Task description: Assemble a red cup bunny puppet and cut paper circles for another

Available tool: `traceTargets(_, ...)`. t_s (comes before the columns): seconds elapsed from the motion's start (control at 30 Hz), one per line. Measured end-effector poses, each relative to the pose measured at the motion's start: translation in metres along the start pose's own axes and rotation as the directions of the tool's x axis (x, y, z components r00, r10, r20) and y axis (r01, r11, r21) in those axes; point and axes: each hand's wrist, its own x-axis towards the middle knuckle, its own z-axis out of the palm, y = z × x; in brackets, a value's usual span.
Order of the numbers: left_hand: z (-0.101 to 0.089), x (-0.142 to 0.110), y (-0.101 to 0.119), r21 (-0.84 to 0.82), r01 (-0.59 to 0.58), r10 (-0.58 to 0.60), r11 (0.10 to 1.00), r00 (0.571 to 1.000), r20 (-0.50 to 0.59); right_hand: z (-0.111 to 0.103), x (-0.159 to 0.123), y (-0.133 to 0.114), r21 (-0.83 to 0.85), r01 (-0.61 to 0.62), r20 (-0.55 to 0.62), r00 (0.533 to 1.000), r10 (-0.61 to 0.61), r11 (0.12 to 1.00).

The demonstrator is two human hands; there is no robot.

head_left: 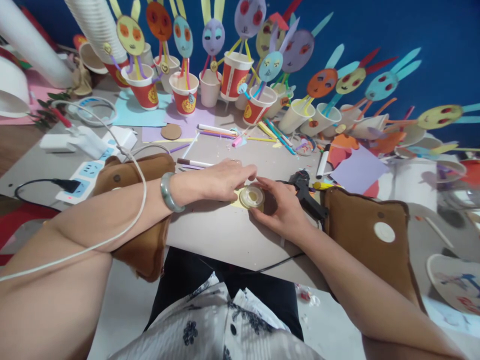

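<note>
A small roll of clear tape (252, 197) lies on the table in front of me, partly over a piece of yellow paper (237, 201). My right hand (281, 206) grips the roll from its right side, thumb at the near edge and fingers at the far edge. My left hand (227, 179), with a green bangle on the wrist, is at the roll's upper left. Its fingers are bent and pressed together; whatever is between them is hidden. Just beyond my right hand lies a black glue gun (305, 192).
Paper cups (185, 92) with paper rabbit figures line the back. Markers (195, 162), pipe cleaners and purple paper (360, 170) lie before them. Brown pouches (365, 240) flank my arms. A power strip (88, 172) sits left, its white cable crossing over my left arm.
</note>
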Motion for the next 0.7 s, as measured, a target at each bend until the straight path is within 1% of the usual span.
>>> traceTargets(0.13, 0.005, 0.000, -0.004, 0.021, 0.007, -0.006, 1.000, 1.000, -0.011, -0.002, 0.000, -0.001, -0.005, -0.001, -0.004, 1.000, 0.001, 1.000)
traceTargets(0.3, 0.012, 0.000, -0.012, 0.021, -0.023, 0.023, 1.000, 0.999, -0.034, -0.006, -0.001, -0.003, -0.009, -0.010, 0.011, 1.000, 0.010, 1.000)
traceTargets(0.47, 0.018, 0.002, -0.019, 0.025, -0.063, 0.064, 0.998, 0.996, -0.059, -0.011, -0.002, -0.005, -0.032, 0.022, -0.037, 0.999, -0.024, 0.999)
traceTargets(0.7, 0.018, 0.003, -0.019, 0.017, -0.029, 0.030, 0.999, 0.998, -0.049, -0.021, -0.004, -0.009, -0.110, 0.016, -0.027, 0.999, -0.020, 0.994)
